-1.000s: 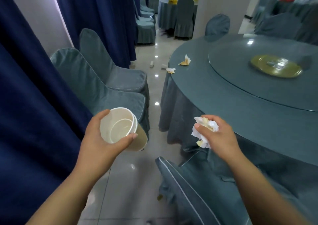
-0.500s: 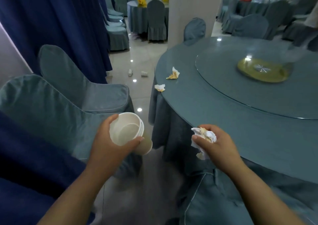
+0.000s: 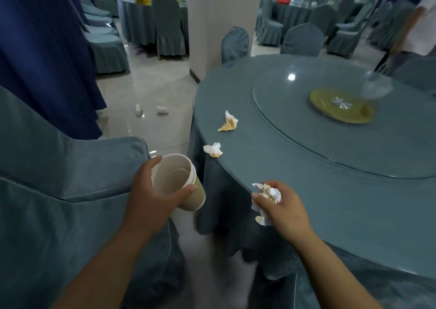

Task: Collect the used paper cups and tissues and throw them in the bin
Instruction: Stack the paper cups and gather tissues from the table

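Observation:
My left hand [image 3: 151,200] grips a stack of paper cups [image 3: 181,183], white inside and tan outside, tipped with the mouth toward me. My right hand [image 3: 283,209] holds crumpled stained tissues [image 3: 269,195] over the near edge of the round table [image 3: 306,190]. Two more crumpled tissues lie on the table's left edge: one [image 3: 213,149] near the rim, another [image 3: 228,122] a little farther in. Two small paper cups [image 3: 162,110] [image 3: 138,109] lie on the floor beyond. No bin is in view.
A glass turntable [image 3: 354,129] with a gold centre plate [image 3: 342,105] sits on the table. Covered chairs stand at my left [image 3: 59,179] and below my right arm. A white pillar [image 3: 224,13], blue curtains [image 3: 42,49] and more tables lie beyond.
The view has moved forward and turned right along the table. The loose tissues on the table are now closer. Both hands keep their hold.

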Action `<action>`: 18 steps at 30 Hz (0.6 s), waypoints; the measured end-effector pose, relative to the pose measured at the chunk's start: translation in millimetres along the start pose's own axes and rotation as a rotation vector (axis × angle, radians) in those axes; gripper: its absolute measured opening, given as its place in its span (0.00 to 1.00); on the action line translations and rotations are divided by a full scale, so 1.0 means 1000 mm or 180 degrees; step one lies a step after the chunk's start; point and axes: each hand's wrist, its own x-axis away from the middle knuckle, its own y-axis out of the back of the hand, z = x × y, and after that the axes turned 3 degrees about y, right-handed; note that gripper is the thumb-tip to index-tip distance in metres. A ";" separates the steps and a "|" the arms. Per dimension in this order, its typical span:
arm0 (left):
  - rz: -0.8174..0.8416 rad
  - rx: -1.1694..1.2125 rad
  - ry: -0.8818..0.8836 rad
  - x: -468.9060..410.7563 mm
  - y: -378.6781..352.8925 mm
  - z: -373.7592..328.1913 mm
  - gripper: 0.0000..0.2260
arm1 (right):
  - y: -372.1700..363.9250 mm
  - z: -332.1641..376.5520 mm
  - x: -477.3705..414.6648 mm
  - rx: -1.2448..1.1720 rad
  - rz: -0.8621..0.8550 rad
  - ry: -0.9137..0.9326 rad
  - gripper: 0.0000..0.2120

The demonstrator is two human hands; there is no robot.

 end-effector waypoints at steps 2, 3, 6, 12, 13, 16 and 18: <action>0.0111 0.0031 0.0041 -0.026 -0.001 0.006 0.37 | -0.011 0.003 -0.021 0.0139 -0.0081 -0.0100 0.07; 0.0158 0.0055 0.0055 -0.038 -0.002 0.009 0.39 | -0.015 0.004 -0.031 0.0200 -0.0122 -0.0114 0.08; 0.0217 0.0093 0.0184 -0.072 -0.010 0.018 0.42 | -0.026 0.005 -0.068 0.0364 -0.0151 -0.0150 0.11; 0.0163 -0.0036 0.0254 -0.163 -0.045 0.031 0.36 | -0.056 0.006 -0.204 0.0900 -0.0062 0.0083 0.27; 0.0137 -0.0059 0.0249 -0.179 -0.053 0.031 0.35 | -0.062 0.007 -0.231 0.0951 -0.0021 0.0136 0.27; 0.0094 -0.0165 0.0315 -0.225 -0.073 0.033 0.33 | -0.079 0.009 -0.308 0.1174 0.0085 0.0277 0.29; 0.0123 -0.0185 0.0352 -0.250 -0.085 0.033 0.34 | -0.089 0.006 -0.354 0.1355 0.0133 0.0307 0.30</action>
